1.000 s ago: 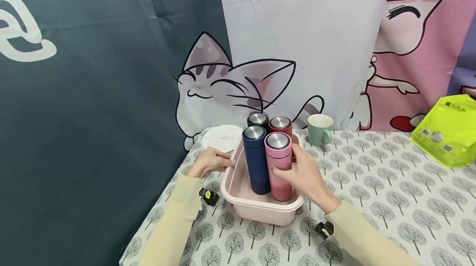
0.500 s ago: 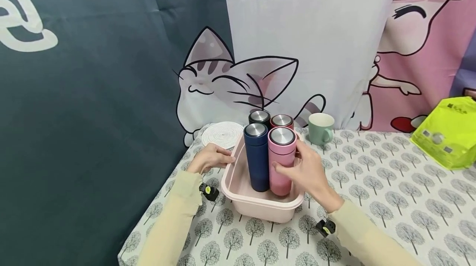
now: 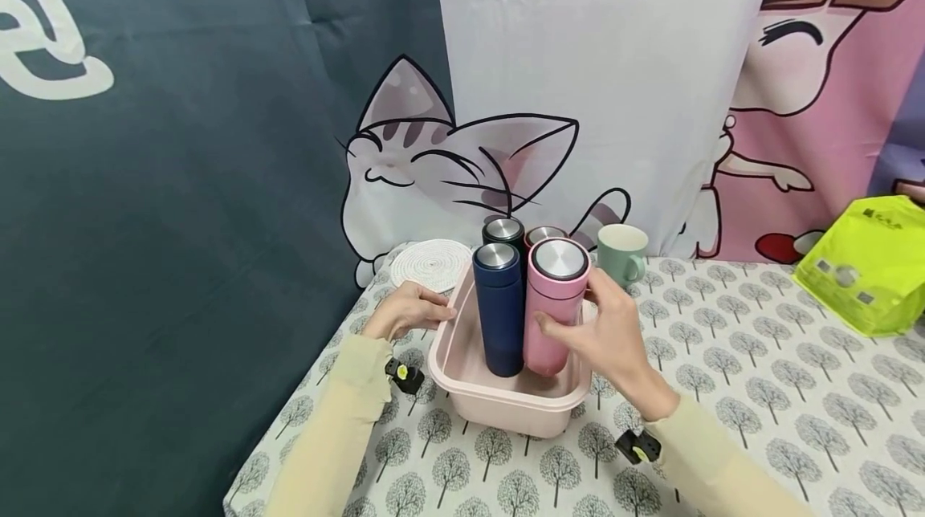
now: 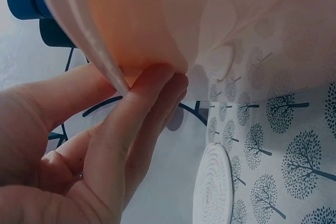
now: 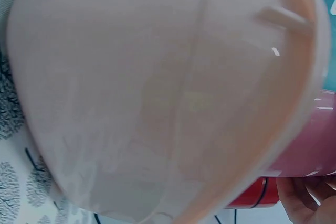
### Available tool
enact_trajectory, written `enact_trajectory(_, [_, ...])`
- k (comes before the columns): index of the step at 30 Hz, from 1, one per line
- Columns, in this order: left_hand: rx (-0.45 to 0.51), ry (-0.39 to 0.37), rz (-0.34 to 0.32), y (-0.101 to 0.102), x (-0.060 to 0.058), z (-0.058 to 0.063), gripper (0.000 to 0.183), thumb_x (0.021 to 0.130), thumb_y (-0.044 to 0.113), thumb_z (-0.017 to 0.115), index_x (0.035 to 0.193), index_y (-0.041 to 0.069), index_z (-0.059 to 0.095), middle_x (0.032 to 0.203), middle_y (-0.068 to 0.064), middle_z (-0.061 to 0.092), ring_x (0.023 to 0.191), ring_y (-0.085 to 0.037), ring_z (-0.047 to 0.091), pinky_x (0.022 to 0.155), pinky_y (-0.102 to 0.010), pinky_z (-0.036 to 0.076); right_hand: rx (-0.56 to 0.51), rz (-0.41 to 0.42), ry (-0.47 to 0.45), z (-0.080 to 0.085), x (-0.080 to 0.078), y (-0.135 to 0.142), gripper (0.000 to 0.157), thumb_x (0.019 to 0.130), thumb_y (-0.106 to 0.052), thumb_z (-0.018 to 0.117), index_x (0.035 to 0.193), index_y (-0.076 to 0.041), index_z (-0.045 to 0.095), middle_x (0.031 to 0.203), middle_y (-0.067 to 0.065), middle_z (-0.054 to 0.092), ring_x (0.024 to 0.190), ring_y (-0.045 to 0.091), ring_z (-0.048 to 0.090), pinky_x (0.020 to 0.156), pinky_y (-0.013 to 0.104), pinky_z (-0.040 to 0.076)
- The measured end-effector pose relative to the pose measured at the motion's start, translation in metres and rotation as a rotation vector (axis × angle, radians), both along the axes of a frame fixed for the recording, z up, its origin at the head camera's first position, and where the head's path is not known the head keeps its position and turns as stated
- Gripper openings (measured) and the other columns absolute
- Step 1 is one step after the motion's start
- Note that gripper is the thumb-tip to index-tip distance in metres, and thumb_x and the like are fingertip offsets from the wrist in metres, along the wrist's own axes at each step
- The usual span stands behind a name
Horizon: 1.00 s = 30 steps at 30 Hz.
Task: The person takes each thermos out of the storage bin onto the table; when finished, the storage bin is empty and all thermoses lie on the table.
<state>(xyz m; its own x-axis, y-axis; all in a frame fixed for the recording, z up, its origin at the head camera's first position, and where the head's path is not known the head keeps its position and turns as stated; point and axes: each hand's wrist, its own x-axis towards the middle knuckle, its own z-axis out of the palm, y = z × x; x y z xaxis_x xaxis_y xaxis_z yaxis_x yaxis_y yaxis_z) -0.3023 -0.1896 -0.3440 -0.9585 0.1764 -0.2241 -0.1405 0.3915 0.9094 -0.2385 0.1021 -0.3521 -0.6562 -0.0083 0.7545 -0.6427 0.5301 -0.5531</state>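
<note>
A pink plastic basin (image 3: pixel 499 417) stands on the table with several steel-lidded thermos bottles in it. My left hand (image 3: pixel 406 311) pinches its left rim between thumb and fingers, as the left wrist view shows with the basin wall (image 4: pixel 142 19) above the fingers. My right hand (image 3: pixel 607 332) grips the pink thermos bottle (image 3: pixel 555 316), which tilts to the right inside the basin. Beside it stands a navy blue thermos bottle (image 3: pixel 500 316). Behind are a black thermos bottle (image 3: pixel 503 230) and a red thermos bottle (image 3: pixel 545 234), mostly hidden. The right wrist view is largely filled by the basin's side (image 5: pixel 131 103).
A round white woven mat (image 3: pixel 431 264) lies behind my left hand. To the right of the basin is a green mug (image 3: pixel 621 254). A bright yellow-green bag (image 3: pixel 863 264) sits at the far right. The table's left edge runs past my left arm.
My right hand has lifted the pink thermos bottle slightly and tipped its top to the right, away from the navy one. The left hand stays on the basin rim.
</note>
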Motion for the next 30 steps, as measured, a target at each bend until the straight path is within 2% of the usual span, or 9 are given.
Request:
enact_trajectory(7, [0.018, 0.004, 0.006, -0.001, 0.0, 0.0, 0.039, 0.086, 0.002, 0.072, 0.121, -0.015, 0.061, 0.111, -0.027, 0.068, 0.102, -0.034, 0.07, 0.09, -0.039, 0.06, -0.022, 0.035, 0.094, 0.014, 0.008, 0.002, 0.065, 0.061, -0.014, 0.09, 0.121, -0.006, 0.064, 0.112, 0.006, 0.07, 0.1, 0.021, 0.067, 0.088, 0.015, 0.054])
enact_trajectory(11, [0.018, 0.002, 0.004, -0.001, 0.0, 0.001, 0.039, 0.087, 0.002, 0.072, 0.12, -0.014, 0.061, 0.11, -0.027, 0.069, 0.101, -0.034, 0.07, 0.09, -0.039, 0.06, -0.06, 0.069, 0.125, 0.023, 0.014, 0.004, 0.068, 0.061, -0.008, 0.089, 0.124, -0.005, 0.062, 0.113, 0.01, 0.069, 0.101, 0.016, 0.065, 0.09, 0.01, 0.052])
enact_trajectory(19, [0.013, -0.001, 0.012, 0.0, 0.001, 0.0, 0.039, 0.086, 0.002, 0.072, 0.12, -0.014, 0.061, 0.11, -0.026, 0.069, 0.1, -0.032, 0.071, 0.089, -0.038, 0.06, -0.097, 0.08, 0.183, 0.037, 0.022, 0.01, 0.06, 0.061, -0.006, 0.085, 0.117, 0.002, 0.063, 0.105, 0.011, 0.07, 0.093, 0.006, 0.066, 0.085, 0.01, 0.055])
enact_trajectory(25, [0.024, -0.006, 0.006, -0.001, 0.0, -0.002, 0.04, 0.087, 0.002, 0.072, 0.121, -0.015, 0.06, 0.109, -0.026, 0.069, 0.099, -0.031, 0.071, 0.089, -0.038, 0.061, -0.126, 0.102, 0.253, 0.045, 0.025, 0.015, 0.063, 0.061, -0.008, 0.083, 0.119, 0.006, 0.061, 0.106, 0.016, 0.07, 0.096, 0.001, 0.064, 0.084, 0.011, 0.056])
enact_trajectory(30, [0.025, -0.002, -0.004, -0.001, 0.0, -0.003, 0.041, 0.087, 0.003, 0.072, 0.122, -0.015, 0.06, 0.111, -0.026, 0.069, 0.1, -0.031, 0.071, 0.089, -0.037, 0.061, -0.138, 0.087, 0.319, 0.05, 0.024, 0.02, 0.064, 0.06, -0.013, 0.081, 0.118, 0.007, 0.062, 0.105, 0.018, 0.07, 0.099, 0.0, 0.063, 0.085, 0.009, 0.054])
